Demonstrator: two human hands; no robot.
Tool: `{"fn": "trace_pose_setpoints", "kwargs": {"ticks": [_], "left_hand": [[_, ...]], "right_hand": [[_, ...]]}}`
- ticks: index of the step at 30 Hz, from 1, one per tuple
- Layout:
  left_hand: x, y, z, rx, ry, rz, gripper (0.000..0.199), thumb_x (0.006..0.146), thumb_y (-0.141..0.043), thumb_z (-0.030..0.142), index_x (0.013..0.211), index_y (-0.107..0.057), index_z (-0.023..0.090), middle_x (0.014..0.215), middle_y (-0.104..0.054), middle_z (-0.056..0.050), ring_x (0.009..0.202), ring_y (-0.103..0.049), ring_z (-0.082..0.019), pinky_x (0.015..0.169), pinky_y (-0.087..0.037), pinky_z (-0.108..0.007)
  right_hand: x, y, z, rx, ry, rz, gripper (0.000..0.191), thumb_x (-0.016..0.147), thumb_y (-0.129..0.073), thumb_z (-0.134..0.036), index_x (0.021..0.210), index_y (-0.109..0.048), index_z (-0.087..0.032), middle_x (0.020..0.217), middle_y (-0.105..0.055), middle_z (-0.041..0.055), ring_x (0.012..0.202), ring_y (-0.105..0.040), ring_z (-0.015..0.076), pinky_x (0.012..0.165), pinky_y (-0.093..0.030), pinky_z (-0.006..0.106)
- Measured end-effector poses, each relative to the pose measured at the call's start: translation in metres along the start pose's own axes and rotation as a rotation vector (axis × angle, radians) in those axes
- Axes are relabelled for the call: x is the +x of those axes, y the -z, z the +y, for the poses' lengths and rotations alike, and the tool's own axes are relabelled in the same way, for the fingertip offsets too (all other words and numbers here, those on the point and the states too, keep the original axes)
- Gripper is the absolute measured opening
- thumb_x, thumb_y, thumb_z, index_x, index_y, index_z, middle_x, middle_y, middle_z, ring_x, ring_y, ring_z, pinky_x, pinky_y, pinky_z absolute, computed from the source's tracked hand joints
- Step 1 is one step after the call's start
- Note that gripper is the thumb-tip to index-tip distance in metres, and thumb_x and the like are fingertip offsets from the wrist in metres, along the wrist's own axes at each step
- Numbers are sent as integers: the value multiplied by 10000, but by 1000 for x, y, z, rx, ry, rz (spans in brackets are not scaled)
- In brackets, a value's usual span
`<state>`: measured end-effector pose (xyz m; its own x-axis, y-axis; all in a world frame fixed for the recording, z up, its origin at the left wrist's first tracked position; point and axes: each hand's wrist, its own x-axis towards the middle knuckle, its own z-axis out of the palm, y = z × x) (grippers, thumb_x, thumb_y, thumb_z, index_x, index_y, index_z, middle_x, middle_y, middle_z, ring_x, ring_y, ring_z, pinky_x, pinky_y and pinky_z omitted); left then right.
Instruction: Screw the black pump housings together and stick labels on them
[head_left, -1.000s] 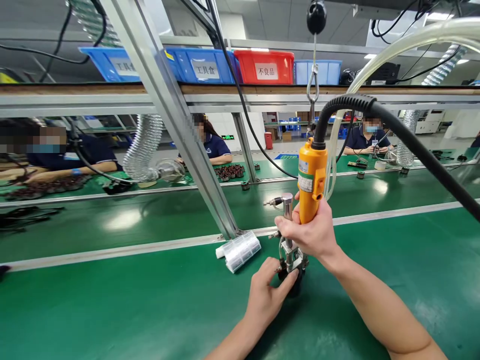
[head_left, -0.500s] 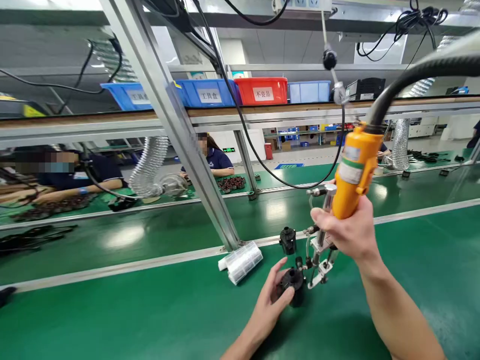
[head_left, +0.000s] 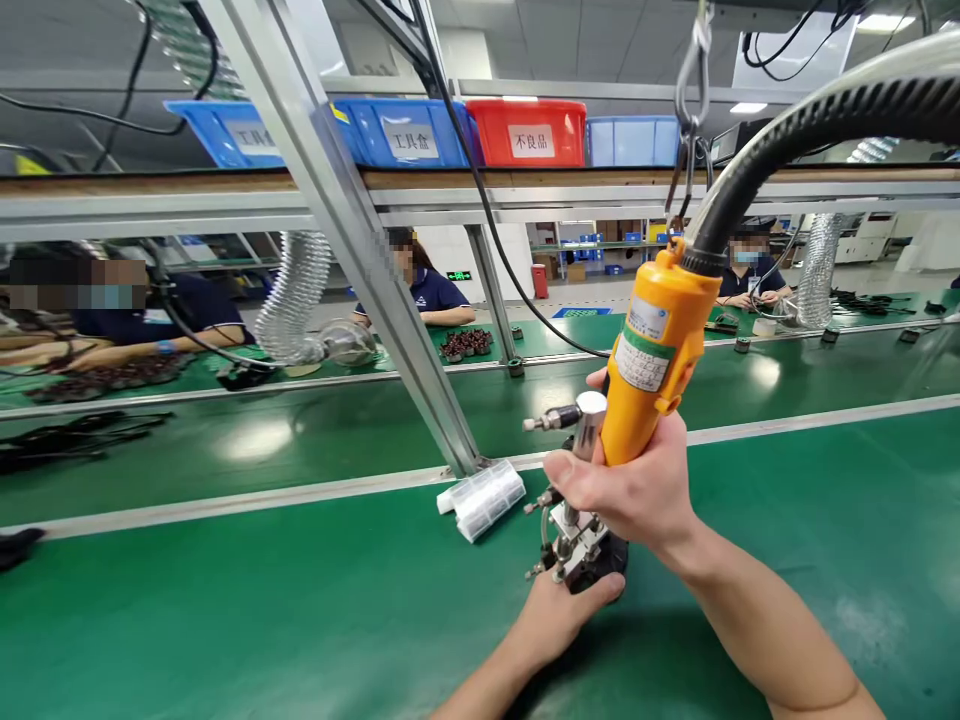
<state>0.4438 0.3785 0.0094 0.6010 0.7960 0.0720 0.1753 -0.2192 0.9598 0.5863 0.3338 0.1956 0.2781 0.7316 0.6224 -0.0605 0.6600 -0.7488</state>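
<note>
**Left grip [head_left: 555, 612] on the black part [head_left: 616, 560], right grip [head_left: 643, 490] on the orange tool [head_left: 651, 350]**

Starting far out to the left of your left grip, dark strips [head_left: 82, 437] lie beyond the pale rail. Nearer, up and to the left of that grip, a clear plastic bundle [head_left: 487, 503] rests on the green surface [head_left: 225, 620] by the foot of the metal post [head_left: 360, 240], probably put there so that it stays out of your way.

Your left grip is partly closed, low at the near side of the black part. The thumb runs along its near edge; the other fingers are largely hidden, so you cannot tell how far round they reach. This looks like a steadying hold, keeping the part from sliding or turning under the metal head [head_left: 574, 540]. The head sits right at the part and close to your fingers, but whether it is seated is hidden.

Your right grip is closed around the lower body of the orange tool, its thumb pointing towards the metal cylinder [head_left: 589, 425]. Holding low likely gives you finer aim. The tool leans, its top towards the right. Above your right grip, the metal hook [head_left: 691, 80] probably takes some of the weight, while the thick black hose [head_left: 817, 120] arches off to the right, clear of both grips.
</note>
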Motion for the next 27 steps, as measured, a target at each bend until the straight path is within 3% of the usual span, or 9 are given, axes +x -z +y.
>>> {"fn": "trace_pose_setpoints", "kwargs": {"ticks": [4,8,15,19,23,27], "left_hand": [[-1,0,-5,39,-47,58,521,817,-834,461,1282,-758,240,1280,-760,-115,1334,-618,-399,1196,-461,-616],[-2,-1,-4,-6,-103,101,497,791,-866,408,1248,-779,233,1203,-786,-125,1245,-680,-402,1081,-573,-591],[-3,-1,4,54,-59,94,488,785,-858,439,1216,-775,226,1119,-802,-114,1148,-720,-381,1000,-616,-528],[-3,-1,4,61,-82,116,487,755,-881,443,1185,-778,237,1066,-809,-105,1055,-744,-367,924,-639,-486],[-2,-1,4,25,-80,114,521,758,-883,443,1211,-756,219,1121,-796,-124,1091,-733,-376,941,-629,-511],[-1,-2,7,5,11,29,497,797,-843,446,1215,-724,203,1304,-738,-143,1265,-660,-393,1104,-538,-561]], "right_hand": [[-2,-3,4,177,-1,-1,505,687,-942,-267,1036,-580,-215,629,-484,-81,488,-409,108,409,-376,191],[1,-4,4,167,-8,19,568,675,-944,-291,1107,-583,-215,692,-513,-65,515,-447,118,419,-404,200],[-9,-15,23,78,-105,-66,563,647,-945,-303,974,-493,-224,633,-438,-98,515,-369,106,434,-344,196],[-13,-19,32,79,-125,-72,619,609,-966,-267,1006,-493,-219,648,-465,-107,531,-384,101,475,-355,192],[-13,-16,36,42,-93,-66,561,660,-946,-298,994,-503,-213,638,-469,-102,534,-394,107,485,-368,196],[-11,-13,39,58,-88,-50,531,677,-935,-278,987,-509,-219,668,-473,-87,546,-395,111,479,-359,202]]}}
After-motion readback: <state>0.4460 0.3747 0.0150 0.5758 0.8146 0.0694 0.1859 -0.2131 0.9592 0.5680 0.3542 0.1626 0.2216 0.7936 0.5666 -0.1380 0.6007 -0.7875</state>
